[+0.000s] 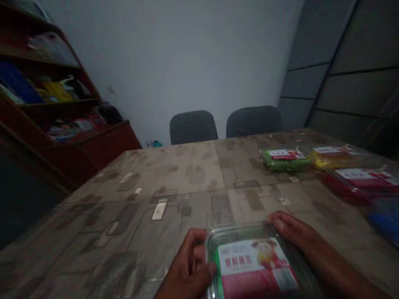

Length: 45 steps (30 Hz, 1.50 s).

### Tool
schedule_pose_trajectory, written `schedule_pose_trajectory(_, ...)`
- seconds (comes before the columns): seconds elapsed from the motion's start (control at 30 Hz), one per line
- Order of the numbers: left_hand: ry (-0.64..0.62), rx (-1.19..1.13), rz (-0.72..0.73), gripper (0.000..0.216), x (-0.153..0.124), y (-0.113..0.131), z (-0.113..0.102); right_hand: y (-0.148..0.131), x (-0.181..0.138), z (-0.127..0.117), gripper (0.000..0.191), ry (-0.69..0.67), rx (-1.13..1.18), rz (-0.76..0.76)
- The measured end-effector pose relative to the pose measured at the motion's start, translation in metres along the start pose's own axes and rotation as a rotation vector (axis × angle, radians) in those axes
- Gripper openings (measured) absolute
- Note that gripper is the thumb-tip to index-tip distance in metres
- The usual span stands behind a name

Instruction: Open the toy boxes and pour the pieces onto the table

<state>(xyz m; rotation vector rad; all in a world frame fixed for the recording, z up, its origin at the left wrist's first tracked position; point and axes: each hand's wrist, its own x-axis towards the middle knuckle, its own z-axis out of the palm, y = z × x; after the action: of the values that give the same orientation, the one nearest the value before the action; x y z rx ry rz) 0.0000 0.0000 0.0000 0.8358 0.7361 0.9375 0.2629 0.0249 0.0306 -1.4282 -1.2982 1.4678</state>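
Note:
A clear plastic box (pixel 249 232) with a white and pink label and something green inside lies near the table's front edge, its lower part cut off by the frame. My left hand (pixel 190 265) grips its left side, thumb on top and fingers curled at the edge. On the far right corner of the lid, my right hand (pixel 299 236) is closed over the edge, its forearm running along the box's right side. Whether the box rests on the table or is slightly raised, I cannot tell.
Similar boxes stand at the right: a green one (pixel 283 160), a yellow one (pixel 336 157), a red one (pixel 361 185) and a blue one (pixel 386 220). The patterned table (pixel 174 178) spreads ahead. Behind it are two dark chairs (pixel 193 126) and a cluttered shelf (pixel 84 143) at left.

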Motion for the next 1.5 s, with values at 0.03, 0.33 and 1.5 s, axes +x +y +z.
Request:
schedule_pose_trajectory(0.03,-0.001,-0.017,0.008,0.052,0.0,-0.001,-0.001,-0.002,0.0,0.001,0.06,0.009,0.015,0.003)
schedule_pose_trajectory(0.33,0.014,0.09,-0.079,0.053,-0.003,0.009,0.0,-0.001,0.002,0.001,0.063,-0.014,0.087,0.051)
schedule_pose_trajectory(1.5,0.104,0.033,-0.083,0.045,0.0,0.001,0.011,-0.046,0.028,0.031,0.017,-0.318,-0.662,-0.387)
